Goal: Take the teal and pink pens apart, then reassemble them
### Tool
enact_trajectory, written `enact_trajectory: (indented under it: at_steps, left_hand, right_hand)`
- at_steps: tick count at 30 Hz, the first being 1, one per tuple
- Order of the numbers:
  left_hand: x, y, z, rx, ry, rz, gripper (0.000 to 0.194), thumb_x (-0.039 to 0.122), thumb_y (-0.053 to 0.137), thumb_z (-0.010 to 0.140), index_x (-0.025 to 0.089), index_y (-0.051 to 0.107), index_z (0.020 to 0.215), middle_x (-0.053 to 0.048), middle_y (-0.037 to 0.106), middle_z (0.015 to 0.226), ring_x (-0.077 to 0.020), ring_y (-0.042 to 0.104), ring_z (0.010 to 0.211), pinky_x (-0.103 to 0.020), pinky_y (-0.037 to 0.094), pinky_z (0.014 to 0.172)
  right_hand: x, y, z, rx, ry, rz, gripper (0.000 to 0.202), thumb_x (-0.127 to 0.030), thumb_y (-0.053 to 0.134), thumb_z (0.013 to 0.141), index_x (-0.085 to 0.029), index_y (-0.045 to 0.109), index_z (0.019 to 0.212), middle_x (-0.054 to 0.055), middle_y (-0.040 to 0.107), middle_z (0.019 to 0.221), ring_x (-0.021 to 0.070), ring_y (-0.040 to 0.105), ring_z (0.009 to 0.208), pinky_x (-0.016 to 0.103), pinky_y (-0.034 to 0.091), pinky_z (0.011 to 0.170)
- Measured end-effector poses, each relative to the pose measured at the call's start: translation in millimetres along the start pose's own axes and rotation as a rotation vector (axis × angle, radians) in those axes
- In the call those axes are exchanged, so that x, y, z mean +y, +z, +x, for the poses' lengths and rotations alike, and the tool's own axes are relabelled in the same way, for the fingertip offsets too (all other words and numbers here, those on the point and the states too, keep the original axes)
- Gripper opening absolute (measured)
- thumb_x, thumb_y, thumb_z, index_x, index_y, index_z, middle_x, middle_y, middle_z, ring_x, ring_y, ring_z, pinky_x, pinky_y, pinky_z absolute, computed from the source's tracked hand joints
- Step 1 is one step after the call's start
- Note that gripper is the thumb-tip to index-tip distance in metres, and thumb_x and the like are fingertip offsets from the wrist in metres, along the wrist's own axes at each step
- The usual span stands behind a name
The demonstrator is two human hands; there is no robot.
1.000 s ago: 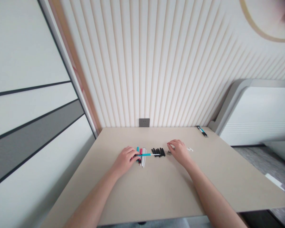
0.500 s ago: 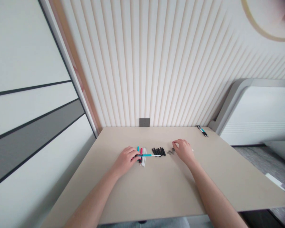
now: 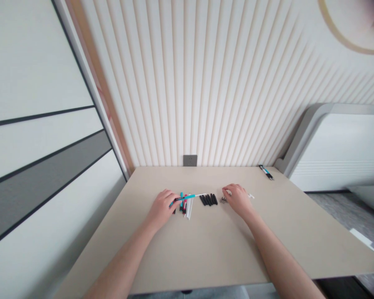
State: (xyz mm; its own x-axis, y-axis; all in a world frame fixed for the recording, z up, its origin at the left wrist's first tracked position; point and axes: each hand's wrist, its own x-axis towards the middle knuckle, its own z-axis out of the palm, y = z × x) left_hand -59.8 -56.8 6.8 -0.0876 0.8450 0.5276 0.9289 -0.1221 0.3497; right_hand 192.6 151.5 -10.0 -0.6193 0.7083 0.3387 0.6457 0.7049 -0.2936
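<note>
- While it rests on the table [image 3: 205, 249] left of frame centre, the left hand [image 3: 162, 209] pinches a teal pen [image 3: 187, 197] between thumb and fingers, its tip slanting up to the right.
- Beneath it lie white tubes [image 3: 188, 206]; black caps [image 3: 208, 199] sit just beside, at centre.
- Right hand [image 3: 238, 199], right of centre, has fingers curled down, tips touching small metal springs [image 3: 223, 200]; whether it grips any, I cannot tell.

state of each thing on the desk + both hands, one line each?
left hand: closed on the teal pen
teal pen: held, lifted at a slant above the white tubes
white tubes: lying side by side on the desk
black caps: lying in a row, untouched
right hand: fingers curled down beside small metal parts; grip unclear
small metal parts: lying loose
far pen: lying by the desk's back edge
</note>
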Motion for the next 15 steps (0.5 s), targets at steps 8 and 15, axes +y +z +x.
enact_trajectory:
  at_steps: [8, 15]
  left_hand:
    - [-5.0, 1.9, -1.0, 0.041, -0.018, -0.024, 0.014, 0.031, 0.057, 0.092, 0.021, 0.067, 0.093, -0.004, 0.065, 0.087, -0.0195, 0.057, 0.086, -0.034, 0.047, 0.080]
    - [-2.0, 0.9, -0.2, 0.029, -0.012, -0.022, 0.014, 0.031, 0.058, 0.092, 0.020, 0.067, 0.095, -0.004, 0.064, 0.086, -0.0191, 0.057, 0.085, -0.033, 0.046, 0.078]
  right_hand:
    - [-20.6, -5.9, -4.5, -0.097, -0.053, 0.038, 0.031, -0.041, 0.051, 0.091, -0.024, 0.075, 0.081, 0.005, 0.069, 0.103, 0.0231, 0.056, 0.101, 0.035, 0.035, 0.089]
    - [-24.1, 0.4, -7.6, -0.128, -0.095, 0.057, 0.027, -0.041, 0.056, 0.087, -0.024, 0.072, 0.075, 0.005, 0.068, 0.104, 0.0229, 0.055, 0.104, 0.036, 0.034, 0.091]
